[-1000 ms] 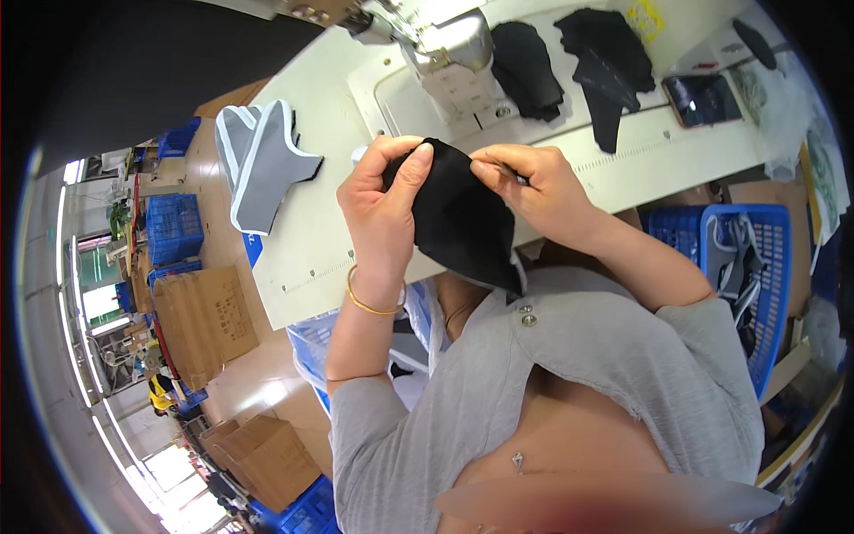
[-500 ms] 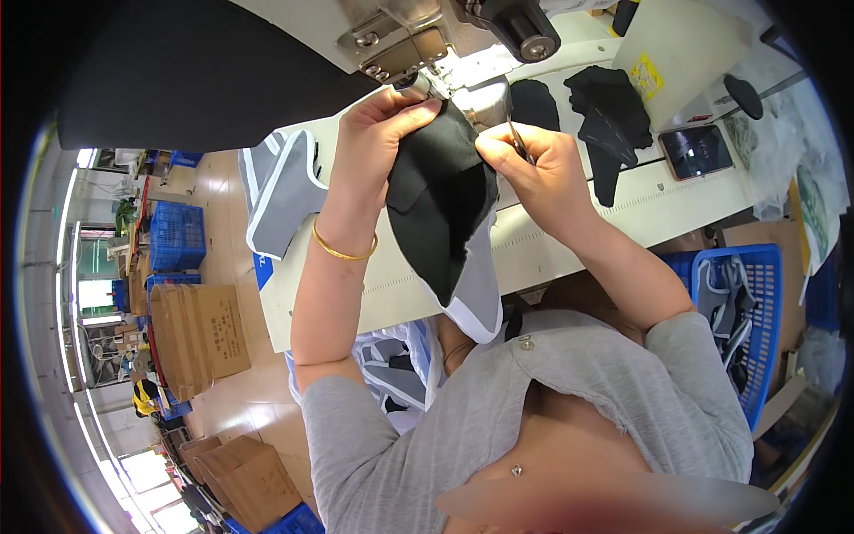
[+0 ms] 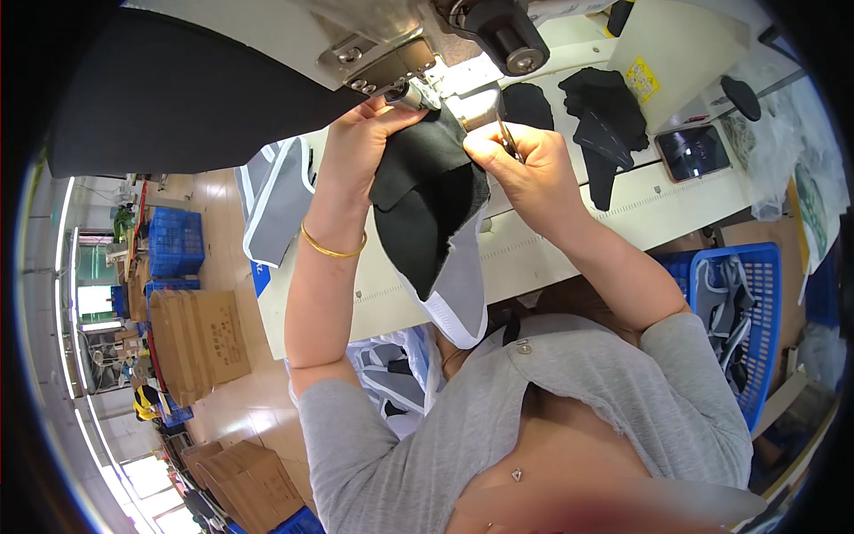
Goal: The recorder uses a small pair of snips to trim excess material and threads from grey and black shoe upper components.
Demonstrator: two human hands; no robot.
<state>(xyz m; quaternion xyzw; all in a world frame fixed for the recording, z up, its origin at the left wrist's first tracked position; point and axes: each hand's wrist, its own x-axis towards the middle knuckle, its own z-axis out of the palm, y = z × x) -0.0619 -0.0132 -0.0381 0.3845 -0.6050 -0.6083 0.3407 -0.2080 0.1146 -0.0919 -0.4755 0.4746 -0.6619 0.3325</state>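
Both hands have come up closer to the sewing machine head point(image 3: 418, 44) than a second ago; fabric now sits right at its underside. Left of the machine: grey shoe-upper panel point(image 3: 276, 205) flat on the white table point(image 3: 551, 258), blue crates and cardboard boxes further out. Left hand point(image 3: 356, 142), gold bangle point(image 3: 331, 249) on the wrist, fingers closed on the top edge of the black fabric piece point(image 3: 427, 205), just below the machine. Piece hangs down past the table edge, grey-white lining showing at the bottom. Right hand point(image 3: 525, 165) pinches the opposite edge plus a thin metal tool point(image 3: 505, 133), tip near the machine. Right of that: loose black cut pieces point(image 3: 605, 116), a phone point(image 3: 692, 151), a blue basket point(image 3: 756, 294). Risk: fingertips very near the needle area, so a slip means a nick; uneven tension could skew the seam.
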